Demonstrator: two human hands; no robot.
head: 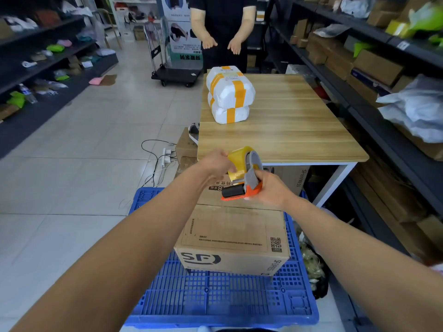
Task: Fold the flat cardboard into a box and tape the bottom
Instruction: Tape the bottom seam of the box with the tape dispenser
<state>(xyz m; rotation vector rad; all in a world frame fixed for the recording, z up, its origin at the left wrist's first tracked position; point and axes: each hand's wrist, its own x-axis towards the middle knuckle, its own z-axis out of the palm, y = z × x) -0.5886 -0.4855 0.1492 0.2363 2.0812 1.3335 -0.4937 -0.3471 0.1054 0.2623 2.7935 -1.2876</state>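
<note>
1. Stretches both bare forearms forward and inward from the lower corners, meeting above the cardboard box [230, 238]
2. Grips the tape dispenser [248, 182] with the right hand [271, 190], fingers curled round the orange handle from the right side, wrist bent slightly inward, black roller pointing left
3. Pinches with the left hand [215, 164] at the yellowish tape roll [239, 155], fingertips closed seemingly on the loose tape end just under the roll, though hard to confirm behind the knuckles
4. Holds dispenser and both hands in the air, clear of the box top and just in front of the near edge of the wooden table [282, 116]
5. Finds the box folded up and standing on the blue plastic pallet [215, 300], closed flaps upward with a seam across the top, printed logo upside down on the near side
6. Shows two white parcels [230, 97] banded in orange tape, stacked on the far left part of the table
7. Shows another person [223, 17] at the table's far end, arms lowered, palms open
8. Takes in dark shelving [24, 130] with cartons and bags along both sides, a trolley [176, 74] on the tiled floor, and a white power strip [166, 155] with cables left of the table
</note>
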